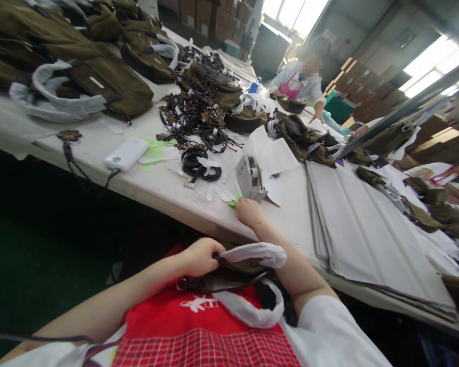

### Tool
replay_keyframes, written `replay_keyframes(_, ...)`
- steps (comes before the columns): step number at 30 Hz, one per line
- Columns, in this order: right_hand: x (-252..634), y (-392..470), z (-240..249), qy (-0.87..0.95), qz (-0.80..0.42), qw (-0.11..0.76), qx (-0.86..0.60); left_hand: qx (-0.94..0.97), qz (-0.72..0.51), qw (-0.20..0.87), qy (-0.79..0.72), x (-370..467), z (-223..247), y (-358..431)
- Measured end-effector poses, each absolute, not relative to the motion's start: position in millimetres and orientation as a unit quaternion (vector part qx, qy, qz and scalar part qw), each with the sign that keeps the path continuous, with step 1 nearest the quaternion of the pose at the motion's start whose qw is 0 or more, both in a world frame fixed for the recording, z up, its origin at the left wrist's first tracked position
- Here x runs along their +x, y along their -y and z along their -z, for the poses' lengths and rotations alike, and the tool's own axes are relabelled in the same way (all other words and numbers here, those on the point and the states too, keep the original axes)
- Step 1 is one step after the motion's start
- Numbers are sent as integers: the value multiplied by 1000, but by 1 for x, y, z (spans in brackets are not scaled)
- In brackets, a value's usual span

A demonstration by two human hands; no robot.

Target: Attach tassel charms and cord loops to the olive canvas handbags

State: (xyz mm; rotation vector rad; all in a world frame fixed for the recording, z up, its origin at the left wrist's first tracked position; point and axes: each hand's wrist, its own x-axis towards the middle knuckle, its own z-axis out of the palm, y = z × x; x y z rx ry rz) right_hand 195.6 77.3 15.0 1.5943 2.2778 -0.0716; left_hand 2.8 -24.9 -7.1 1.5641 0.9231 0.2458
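My left hand (202,256) is closed on the edge of an olive-green bag (248,265) held against my lap. White wrapping covers the bag's handles (258,252), which loop out to the right. My right hand (250,211) reaches over the bag to the table edge, fingers curled in a pinch at a small green slip (233,202). Just beyond that hand stands a grey tape dispenser (249,176). Left of the dispenser lie coiled black straps (201,165) with a white tag. The inside of the bag is mostly hidden.
Olive bags (84,76) crowd the table's far left. A heap of dark straps and charms (199,109) lies mid-table. Nearer are a white power bank (126,154) with a cable and white paper (271,158). Grey sheets (371,229) lie right. A co-worker (298,79) stands opposite.
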Motion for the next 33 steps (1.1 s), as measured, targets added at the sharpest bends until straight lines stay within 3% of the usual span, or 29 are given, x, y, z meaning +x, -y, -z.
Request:
replay_keyframes(9,201,-79,-7,-792,41,146,591,694,-93,599,-388,3,10,24)
replay_keyframes(22,207,-84,-6,-769,149,4,621,680,-109,610,-392,3,14,26)
replay_keyframes(27,221,-69,-54,-752,114,-152,631,641,-127,646,-394,2,8,18)
replay_keyframes(29,229,-46,-84,-720,99,-279,627,625,-146,659,-393,2,3,9)
replay_keyframes(31,233,-15,-112,-658,94,-505,551,621,-170,653,-398,3,0,-2)
replay_keyframes(32,232,1,-123,-649,105,-562,501,624,-182,645,-403,4,-1,-6)
replay_keyframes(33,229,16,-130,-665,132,-567,467,627,-194,638,-404,6,-1,-11)
